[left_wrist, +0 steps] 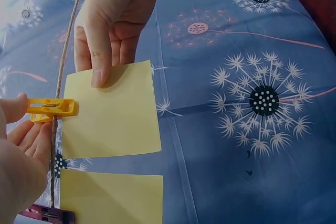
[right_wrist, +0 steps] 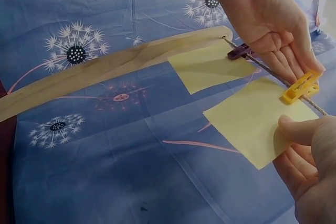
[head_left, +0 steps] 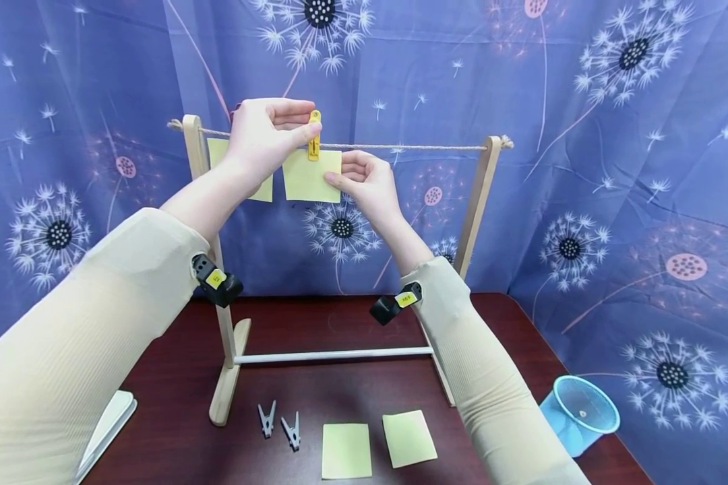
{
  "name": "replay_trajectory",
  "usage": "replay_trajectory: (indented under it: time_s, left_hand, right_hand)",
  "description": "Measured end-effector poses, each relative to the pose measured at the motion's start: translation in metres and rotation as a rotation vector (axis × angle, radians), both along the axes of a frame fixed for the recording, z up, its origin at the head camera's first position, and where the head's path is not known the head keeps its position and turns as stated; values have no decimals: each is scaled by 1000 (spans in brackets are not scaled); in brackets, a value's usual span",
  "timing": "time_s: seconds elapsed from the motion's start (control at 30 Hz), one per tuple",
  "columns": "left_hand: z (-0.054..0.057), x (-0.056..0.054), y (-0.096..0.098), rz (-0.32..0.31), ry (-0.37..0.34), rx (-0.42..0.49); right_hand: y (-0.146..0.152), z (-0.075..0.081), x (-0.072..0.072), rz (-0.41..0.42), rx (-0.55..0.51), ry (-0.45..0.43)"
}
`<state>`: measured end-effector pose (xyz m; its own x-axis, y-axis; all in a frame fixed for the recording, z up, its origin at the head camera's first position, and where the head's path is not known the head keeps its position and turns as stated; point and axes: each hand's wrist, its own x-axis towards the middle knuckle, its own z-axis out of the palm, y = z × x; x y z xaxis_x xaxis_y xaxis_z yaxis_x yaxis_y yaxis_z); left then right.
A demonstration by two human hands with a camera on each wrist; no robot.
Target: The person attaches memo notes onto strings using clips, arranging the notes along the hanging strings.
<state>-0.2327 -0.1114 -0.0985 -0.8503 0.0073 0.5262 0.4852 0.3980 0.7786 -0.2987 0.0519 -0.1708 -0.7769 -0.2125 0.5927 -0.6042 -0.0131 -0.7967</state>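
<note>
My left hand [head_left: 265, 138] pinches a yellow clothespin [head_left: 314, 137] between thumb and fingers. The clothespin sits over the rope [head_left: 394, 146] and the top edge of a yellow sticky note [head_left: 311, 180]. At that note's right edge, my right hand [head_left: 367, 183] pinches the paper with its thumb in front. To the left, a second yellow note [left_wrist: 113, 196] hangs from the rope under a dark purple clothespin [left_wrist: 50, 214]; my left hand partly hides it in the head view.
A wooden frame [head_left: 478, 202] with a white crossbar [head_left: 334, 355] carries the rope. On the dark red table [head_left: 334, 391] lie two grey clothespins [head_left: 267, 419] and two yellow notes [head_left: 346, 451]. A blue mesh basket [head_left: 567, 421] stands right; white flat objects [head_left: 106, 431] lie left.
</note>
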Motion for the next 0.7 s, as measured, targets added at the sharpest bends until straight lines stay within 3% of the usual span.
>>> replay_trajectory:
  time_s: [0.3, 0.5, 0.7]
  left_hand:
    - [-2, -1, -1, 12, 27, 11]
    - [-7, 1, -3, 31, 127, 46]
    - [-16, 9, -8, 44, 247, 119]
  right_hand:
    - [4, -4, -4, -8, -4, 1]
    - [10, -13, -7, -22, -16, 8]
    - [21, -29, -9, -21, 20, 7]
